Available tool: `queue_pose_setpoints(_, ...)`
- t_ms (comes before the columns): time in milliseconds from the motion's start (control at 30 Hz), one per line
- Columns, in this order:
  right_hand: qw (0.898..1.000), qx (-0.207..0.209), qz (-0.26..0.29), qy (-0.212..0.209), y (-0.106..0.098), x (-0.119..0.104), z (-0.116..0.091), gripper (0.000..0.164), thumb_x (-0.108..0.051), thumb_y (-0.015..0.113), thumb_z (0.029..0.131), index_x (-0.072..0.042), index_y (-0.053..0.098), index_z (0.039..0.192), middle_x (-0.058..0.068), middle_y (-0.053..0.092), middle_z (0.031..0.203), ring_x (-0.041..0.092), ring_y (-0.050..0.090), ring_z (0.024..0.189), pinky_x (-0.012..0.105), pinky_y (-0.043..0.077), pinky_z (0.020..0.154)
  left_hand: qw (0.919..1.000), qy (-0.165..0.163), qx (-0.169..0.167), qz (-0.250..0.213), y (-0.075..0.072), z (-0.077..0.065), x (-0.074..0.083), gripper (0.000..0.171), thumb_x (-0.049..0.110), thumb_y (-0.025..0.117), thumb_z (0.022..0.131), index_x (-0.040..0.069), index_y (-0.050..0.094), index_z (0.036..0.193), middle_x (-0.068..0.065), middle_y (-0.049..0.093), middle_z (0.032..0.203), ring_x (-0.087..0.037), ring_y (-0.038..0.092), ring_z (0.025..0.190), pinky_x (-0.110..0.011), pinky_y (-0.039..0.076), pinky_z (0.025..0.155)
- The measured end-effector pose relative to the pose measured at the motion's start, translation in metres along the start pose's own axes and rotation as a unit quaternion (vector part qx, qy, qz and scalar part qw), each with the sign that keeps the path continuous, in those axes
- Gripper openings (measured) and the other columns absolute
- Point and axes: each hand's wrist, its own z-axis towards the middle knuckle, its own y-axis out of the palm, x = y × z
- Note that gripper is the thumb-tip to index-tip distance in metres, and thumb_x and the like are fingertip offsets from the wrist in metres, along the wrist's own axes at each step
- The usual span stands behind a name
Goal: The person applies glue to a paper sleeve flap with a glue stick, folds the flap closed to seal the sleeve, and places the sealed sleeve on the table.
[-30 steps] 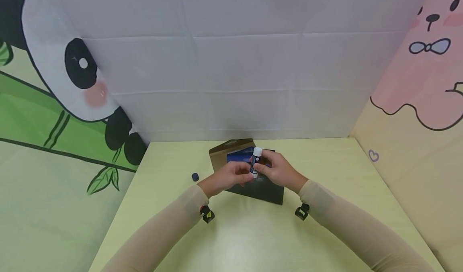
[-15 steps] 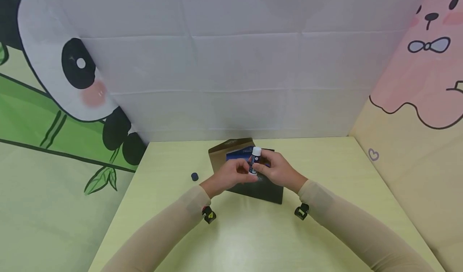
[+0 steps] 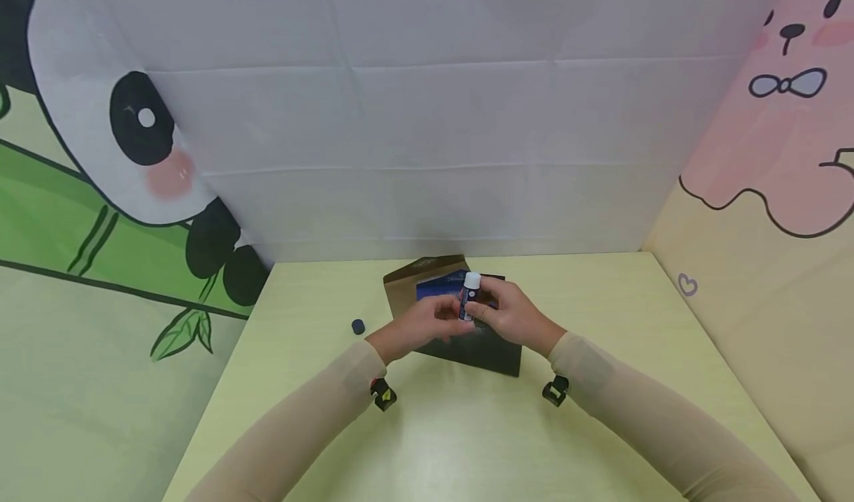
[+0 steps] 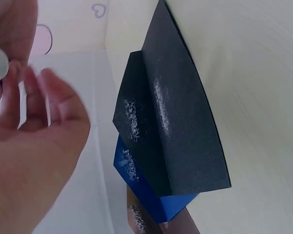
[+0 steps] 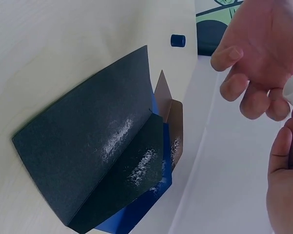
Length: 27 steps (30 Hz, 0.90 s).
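Observation:
A glue stick [image 3: 470, 288], dark blue with white ends, is held upright over a stack of envelopes. My right hand [image 3: 512, 313] grips its body between thumb and fingers. At its lower end, my left hand [image 3: 423, 325] pinches the white base with thumb and fingertips. Below lie the black envelope [image 5: 88, 141] on top, the blue envelope [image 4: 132, 165] under it and the brown envelope [image 3: 400, 285] farthest back. Their flaps stand open, and white glue smears [image 4: 132, 119] show on the flaps and on the black envelope's body.
A small dark blue cap [image 3: 358, 327] lies on the pale table [image 3: 440, 443], left of the envelopes. A white sheet [image 3: 427, 153] rises behind the table's back edge. Printed cloths with a panda and a pink bear hang at both sides.
The left thumb and fingers have shifted round the base of the glue stick. The right hand stays nearly still with its grip unchanged, and the envelopes and cap lie as before.

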Motion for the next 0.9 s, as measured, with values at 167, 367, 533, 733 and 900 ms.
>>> queue_pose_setpoints(167, 1.0, -0.006, 0.001, 0.008, 0.0005, 0.003, -0.0017, 0.022, -0.01, 0.07, 0.119, 0.004, 0.072, 0.136, 0.022, 0.08, 0.125, 0.02, 0.073, 0.101, 0.037, 0.068, 0.093, 0.9967, -0.024, -0.074, -0.024, -0.0074, -0.0021, -0.0014, 0.044, 0.03, 0.064, 0.122, 0.005, 0.07, 0.157, -0.028, 0.07, 0.156, -0.046, 0.068, 0.134, -0.049, 0.062, 0.114)
queue_pose_setpoints(367, 1.0, -0.007, 0.007, 0.006, 0.0004, 0.0038, -0.0015, 0.024, -0.01, 0.069, 0.12, 0.005, 0.072, 0.138, 0.023, 0.079, 0.127, 0.02, 0.073, 0.101, 0.041, 0.069, 0.093, 0.9961, -0.005, -0.083, -0.029, -0.0075, -0.0007, -0.003, 0.04, 0.022, 0.059, 0.124, -0.001, 0.072, 0.154, -0.025, 0.072, 0.155, -0.019, 0.068, 0.121, -0.035, 0.061, 0.107)
queue_pose_setpoints(533, 1.0, -0.006, 0.011, 0.008, 0.0006, 0.0041, -0.0014, 0.024, -0.009, 0.068, 0.12, 0.005, 0.072, 0.138, 0.023, 0.078, 0.126, 0.02, 0.073, 0.101, 0.036, 0.068, 0.093, 0.998, 0.005, -0.062, -0.01, -0.0066, -0.0004, -0.0041, 0.037, 0.022, 0.062, 0.124, 0.0, 0.073, 0.151, -0.03, 0.072, 0.152, -0.027, 0.068, 0.122, -0.033, 0.063, 0.104)
queue_pose_setpoints(733, 1.0, -0.004, 0.01, 0.003, 0.0014, 0.0047, -0.0013, 0.024, -0.009, 0.069, 0.119, 0.004, 0.072, 0.139, 0.022, 0.078, 0.127, 0.02, 0.073, 0.105, 0.025, 0.064, 0.093, 0.9995, 0.007, -0.03, -0.003, -0.0031, 0.0002, -0.0046, 0.026, 0.021, 0.071, 0.119, 0.001, 0.074, 0.136, -0.016, 0.075, 0.124, -0.022, 0.069, 0.109, -0.048, 0.064, 0.106)
queue_pose_setpoints(900, 1.0, -0.003, 0.0, -0.003, 0.0023, 0.0043, -0.0013, 0.024, -0.011, 0.069, 0.119, 0.003, 0.072, 0.139, 0.021, 0.079, 0.129, 0.022, 0.075, 0.11, 0.022, 0.062, 0.097, 0.9999, 0.011, -0.004, -0.007, 0.0007, 0.0014, -0.0043, 0.015, 0.018, 0.079, 0.115, 0.005, 0.074, 0.122, 0.003, 0.073, 0.109, -0.017, 0.068, 0.1, -0.044, 0.063, 0.098)
